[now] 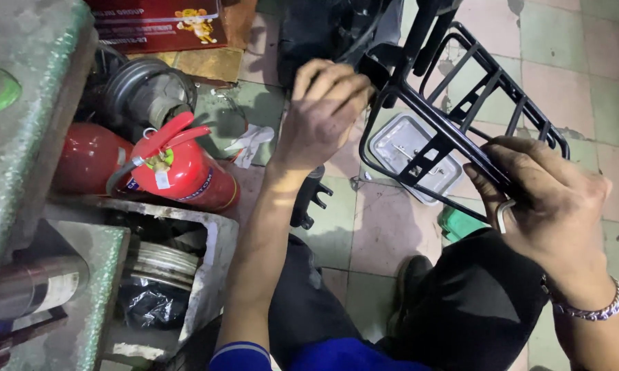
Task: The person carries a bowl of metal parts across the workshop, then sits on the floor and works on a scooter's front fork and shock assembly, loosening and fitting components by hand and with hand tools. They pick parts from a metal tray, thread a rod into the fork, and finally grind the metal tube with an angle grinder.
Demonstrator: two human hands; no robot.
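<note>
Now, L to R: red extinguisher [179,168] lies on the floor by the desk [21,124], your left hand [321,113] grips the black rack [460,117] at its front mount, right hand [553,206] clenched on the rack's rear bar w/ a small metal tool.

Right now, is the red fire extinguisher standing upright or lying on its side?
Lying on its side. The red fire extinguisher has its body along the floor, its handle and nozzle end pointing left toward the grey motor part.
</note>
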